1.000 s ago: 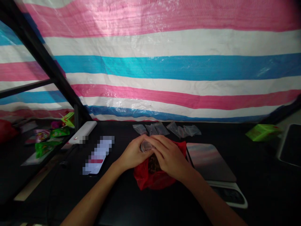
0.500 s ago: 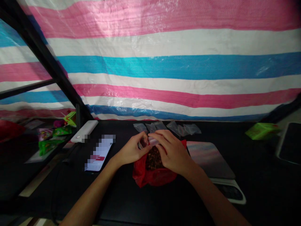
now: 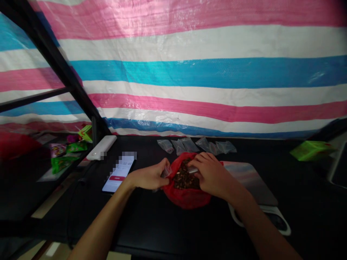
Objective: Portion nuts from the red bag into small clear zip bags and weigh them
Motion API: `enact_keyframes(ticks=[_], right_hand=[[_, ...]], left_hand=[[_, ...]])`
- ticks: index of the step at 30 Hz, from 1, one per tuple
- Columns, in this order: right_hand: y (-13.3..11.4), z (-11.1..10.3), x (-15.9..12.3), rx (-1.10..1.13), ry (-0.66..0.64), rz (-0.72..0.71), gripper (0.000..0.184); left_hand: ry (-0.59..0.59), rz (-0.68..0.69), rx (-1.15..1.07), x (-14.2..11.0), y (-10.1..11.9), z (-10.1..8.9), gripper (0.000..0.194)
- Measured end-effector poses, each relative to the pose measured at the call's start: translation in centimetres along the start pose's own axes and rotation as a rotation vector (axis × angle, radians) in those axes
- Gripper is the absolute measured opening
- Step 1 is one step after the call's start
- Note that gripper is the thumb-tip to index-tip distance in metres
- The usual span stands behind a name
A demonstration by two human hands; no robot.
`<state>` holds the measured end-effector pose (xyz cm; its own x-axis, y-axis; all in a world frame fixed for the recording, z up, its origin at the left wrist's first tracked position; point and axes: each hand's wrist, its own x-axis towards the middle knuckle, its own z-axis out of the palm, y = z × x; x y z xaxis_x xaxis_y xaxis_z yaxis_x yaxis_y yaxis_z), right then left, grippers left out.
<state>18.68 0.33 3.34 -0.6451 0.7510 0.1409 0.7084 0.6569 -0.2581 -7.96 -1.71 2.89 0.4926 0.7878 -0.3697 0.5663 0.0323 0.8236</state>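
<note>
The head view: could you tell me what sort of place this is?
Probably a makeshift packing spot: a striped tarpaulin hangs behind a dark table with a scale and small zip bags.

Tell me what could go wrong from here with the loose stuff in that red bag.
The small clear plastic bag pinched in the left hand looks narrow-mouthed, so the dark granules might miss it and scatter. The red plastic bag is slack and open, so a knock from the right hand could tip it. Spilled bits might land on the phone nearby.
</note>
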Motion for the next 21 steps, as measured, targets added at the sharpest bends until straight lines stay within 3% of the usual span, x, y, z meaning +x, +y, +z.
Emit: enact_keyframes(ticks=[4,7,9,14,21], right_hand=[[0.4,-0.1,-0.5,-0.064,0.002,0.06,0.034],[0.5,-0.2,-0.9,-0.083,-0.025,0.102,0.034],[0.5,-0.3,-1.1,-0.084,-0.036,0.117,0.034],[0.5,-0.4,-1.1,-0.03,-0.007,0.059,0.039],[0.2,0.7,-0.1,0.119,0.032,0.05,0.036]], left_hand=[[0.335,0.019,-0.27,2.2,-0.9,0.1,0.021],[0.467,-0.048,-0.405,2.4,-0.9,-0.3,0.031],[0.45,-0.086,-0.416,1.9,-0.7,-0.6,0.041],[0.229,-0.076,-0.517,0.8,0.3,-0.4,0.054],[0.219,-0.07,-0.776,1.7,0.7,0.5,0.045]])
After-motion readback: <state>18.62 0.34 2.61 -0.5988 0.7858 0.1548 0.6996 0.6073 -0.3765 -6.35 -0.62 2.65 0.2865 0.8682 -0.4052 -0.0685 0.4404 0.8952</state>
